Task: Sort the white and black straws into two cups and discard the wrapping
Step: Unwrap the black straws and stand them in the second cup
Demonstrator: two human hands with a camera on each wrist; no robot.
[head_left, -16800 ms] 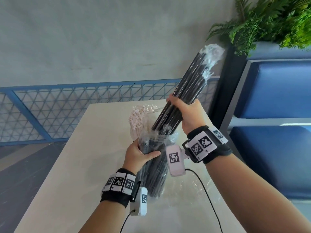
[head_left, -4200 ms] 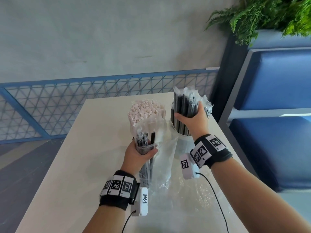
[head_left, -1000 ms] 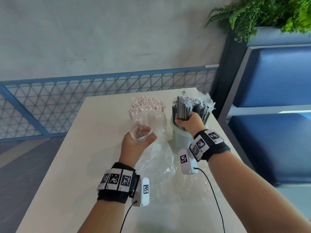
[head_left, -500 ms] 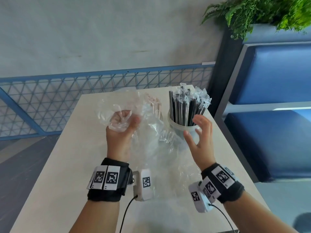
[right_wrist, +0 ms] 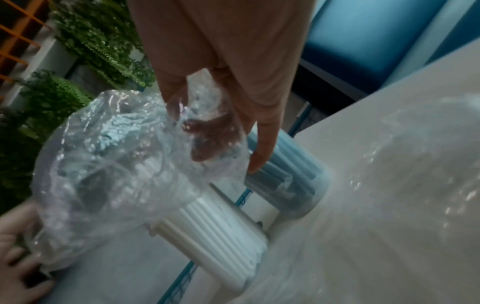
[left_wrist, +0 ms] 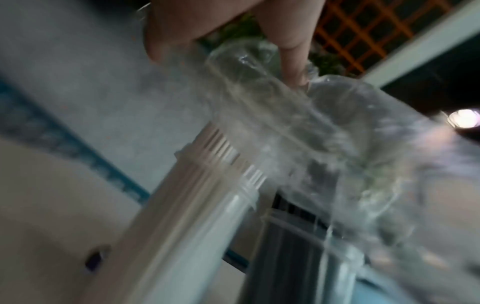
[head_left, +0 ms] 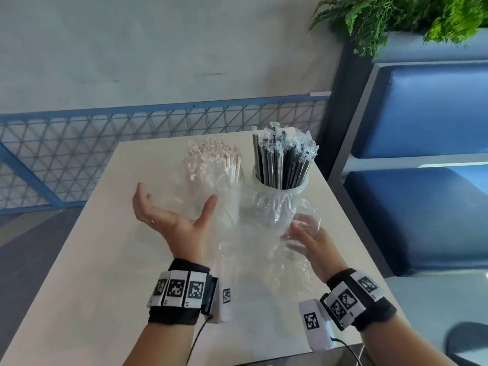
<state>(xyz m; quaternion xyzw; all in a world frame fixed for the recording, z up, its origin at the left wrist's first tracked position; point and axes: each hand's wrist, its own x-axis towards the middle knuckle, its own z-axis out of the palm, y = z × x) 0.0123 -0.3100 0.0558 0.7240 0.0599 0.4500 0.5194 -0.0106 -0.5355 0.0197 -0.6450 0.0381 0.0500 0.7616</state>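
The white straws (head_left: 214, 165) stand in a clear cup, partly behind plastic. The black straws (head_left: 282, 159) stand in their own sleeves in a second clear cup (head_left: 280, 199) to the right. Clear wrapping (head_left: 264, 247) billows between my hands in front of both cups and trails onto the table. My left hand (head_left: 175, 207) is spread wide, palm turned right, against the wrap's left side. My right hand (head_left: 303, 233) has straight fingers (right_wrist: 255, 162) in the wrap's (right_wrist: 116, 154) folds near the black cup. In the left wrist view a fingertip (left_wrist: 293, 67) touches the film (left_wrist: 298, 123).
The pale table (head_left: 92, 286) ends just past the cups, with a blue mesh railing (head_left: 79, 143) behind it. A blue padded bench (head_left: 422, 207) runs along the right edge, and a fern planter (head_left: 396, 17) sits above it. Wrist cables hang at the near edge.
Half a second ago my left hand clutched the crumpled wrap; its fingers have now spread open. My right hand has moved down and forward into the wrap. The black straws stay in their cup.
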